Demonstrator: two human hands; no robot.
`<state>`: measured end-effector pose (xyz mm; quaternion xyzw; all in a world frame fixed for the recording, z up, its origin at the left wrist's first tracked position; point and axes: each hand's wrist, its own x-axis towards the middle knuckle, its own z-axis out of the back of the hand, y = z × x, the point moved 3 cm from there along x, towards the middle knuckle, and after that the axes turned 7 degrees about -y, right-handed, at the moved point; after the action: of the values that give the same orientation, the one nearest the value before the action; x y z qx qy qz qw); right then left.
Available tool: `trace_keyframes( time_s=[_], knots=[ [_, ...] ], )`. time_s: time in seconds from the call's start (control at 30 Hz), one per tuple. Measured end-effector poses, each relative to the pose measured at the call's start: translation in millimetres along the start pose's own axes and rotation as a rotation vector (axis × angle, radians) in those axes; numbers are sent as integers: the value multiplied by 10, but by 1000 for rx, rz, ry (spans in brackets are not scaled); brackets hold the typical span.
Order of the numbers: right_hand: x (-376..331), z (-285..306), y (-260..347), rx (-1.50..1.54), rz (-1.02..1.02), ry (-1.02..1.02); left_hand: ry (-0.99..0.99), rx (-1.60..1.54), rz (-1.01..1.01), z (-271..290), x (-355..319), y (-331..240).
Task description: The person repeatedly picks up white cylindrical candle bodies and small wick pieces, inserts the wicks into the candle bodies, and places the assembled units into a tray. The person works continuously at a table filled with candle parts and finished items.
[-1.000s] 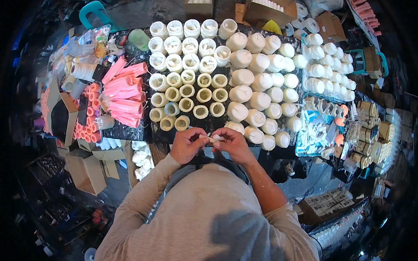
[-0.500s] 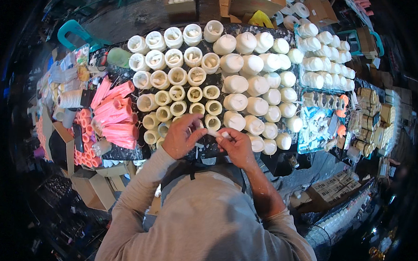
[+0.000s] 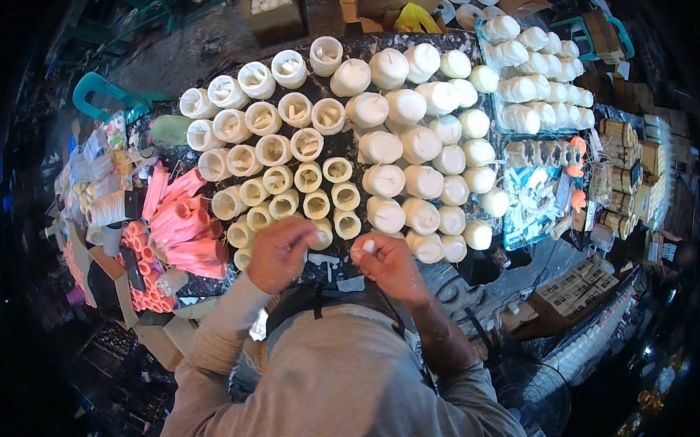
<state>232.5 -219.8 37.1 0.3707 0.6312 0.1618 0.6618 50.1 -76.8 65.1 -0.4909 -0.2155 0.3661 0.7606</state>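
Observation:
My right hand (image 3: 397,270) is closed around a small white wax-like piece (image 3: 369,247), which shows between thumb and forefinger. My left hand (image 3: 279,254) is pinched at the fingertips over the near cups; something pale is at the tips, too small to make out. Beneath and beyond it stand rows of hollow cream-coloured cups (image 3: 316,204). The farther cups (image 3: 295,109) are whiter and hold loose white pieces. To the right of them stand rows of solid white candles (image 3: 383,180) with wicks on top. My right hand is just in front of the nearest candles.
Pink tubes (image 3: 192,221), some bagged, lie at the table's left. More white candles (image 3: 536,90) fill a tray at the far right, beside a blue tray of white scraps (image 3: 532,202). Cardboard boxes (image 3: 272,15) sit beyond the table. A fan (image 3: 540,395) stands behind on my right.
My hands were together at a white piece and have now come apart, the left moving leftward over the cups. The whole view has shifted slightly.

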Motion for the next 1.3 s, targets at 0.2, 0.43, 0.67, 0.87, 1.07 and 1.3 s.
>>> trace_keyframes(
  time_s=[0.2,0.43,0.67,0.87,1.07,1.3],
  knots=[
    [430,194,256,-331,333,-245,79,-1019,733,256,123,444],
    [964,-14,577,-650,616,-423,-67,275,17,-61,417,392],
    [864,7,478,-650,643,-496,12,-83,330,-56,266,371],
    [381,-89,-2,-135,370,-50,-91,-391,442,-235,-52,82],
    [395,-187,-94,249,121,83,-168,-277,301,-458,36,1],
    [480,-208,67,30,298,-60,-153,80,23,-421,147,-211]
  ],
)
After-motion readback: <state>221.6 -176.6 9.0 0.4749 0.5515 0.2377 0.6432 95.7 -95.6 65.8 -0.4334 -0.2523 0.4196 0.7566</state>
